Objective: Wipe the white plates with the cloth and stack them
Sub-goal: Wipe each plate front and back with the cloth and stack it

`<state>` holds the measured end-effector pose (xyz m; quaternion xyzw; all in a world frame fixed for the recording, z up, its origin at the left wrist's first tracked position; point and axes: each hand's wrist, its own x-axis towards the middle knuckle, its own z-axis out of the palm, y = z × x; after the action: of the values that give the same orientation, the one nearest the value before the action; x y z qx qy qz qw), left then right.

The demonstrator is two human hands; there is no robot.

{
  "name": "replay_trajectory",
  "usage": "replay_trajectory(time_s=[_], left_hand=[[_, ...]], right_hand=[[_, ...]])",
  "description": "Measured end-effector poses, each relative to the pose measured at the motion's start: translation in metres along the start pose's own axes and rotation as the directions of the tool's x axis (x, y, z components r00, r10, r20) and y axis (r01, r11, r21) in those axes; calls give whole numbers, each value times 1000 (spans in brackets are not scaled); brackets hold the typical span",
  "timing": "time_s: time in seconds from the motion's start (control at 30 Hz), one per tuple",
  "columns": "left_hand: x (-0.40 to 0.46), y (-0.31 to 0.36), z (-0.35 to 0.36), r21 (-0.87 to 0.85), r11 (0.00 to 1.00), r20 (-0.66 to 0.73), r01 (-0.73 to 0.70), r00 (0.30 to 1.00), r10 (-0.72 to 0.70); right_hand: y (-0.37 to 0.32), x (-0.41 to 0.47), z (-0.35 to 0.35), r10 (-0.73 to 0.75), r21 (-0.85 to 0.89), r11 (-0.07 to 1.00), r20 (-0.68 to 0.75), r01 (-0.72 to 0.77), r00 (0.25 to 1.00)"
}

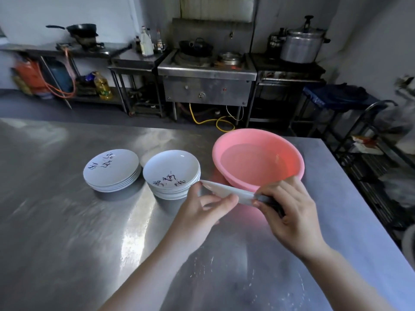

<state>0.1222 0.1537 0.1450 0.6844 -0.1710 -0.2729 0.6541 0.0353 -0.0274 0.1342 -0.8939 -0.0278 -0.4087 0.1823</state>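
Observation:
A white plate (226, 191) is held edge-on above the steel table (56, 221), in front of the pink basin. My left hand (199, 212) grips its near-left rim. My right hand (292, 212) holds its right edge with a dark cloth (269, 202) pinched against it. Two stacks of white plates stand to the left. The left stack (112, 170) has dark marks on its top plate. The right stack (171, 173) also carries marks on top and sits just beside my left hand.
A pink basin (258, 159) with water stands at the table's far right, close behind the held plate. Water drops speckle the table near me. Beyond the table are a steel stove (206, 72), pots and a metal rack (370, 142) at the right.

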Motion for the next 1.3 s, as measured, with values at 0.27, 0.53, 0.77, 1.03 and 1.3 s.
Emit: replay_trajectory(time_s=[0.27,0.53,0.77,1.03,1.3], left_hand=[[4,-7,17,-260,966,-149,1,988,-41],[9,-30,0,-462,886,-208,-25,975,-80],[2,-60,-63,-457,888,-227,-54,972,-58],[39,-66,-138,-492,862,-328,-125,943,-50],[93,-84,-148,-616,784,-296,-73,944,-144]], right_hand=[[-2,-13,12,-77,-59,995,-3,76,997],[-5,-21,32,59,148,984,245,-98,968],[-19,-8,84,317,273,877,290,-396,903],[-21,32,128,388,240,865,234,-440,891],[-16,37,153,460,241,833,197,-497,866]])
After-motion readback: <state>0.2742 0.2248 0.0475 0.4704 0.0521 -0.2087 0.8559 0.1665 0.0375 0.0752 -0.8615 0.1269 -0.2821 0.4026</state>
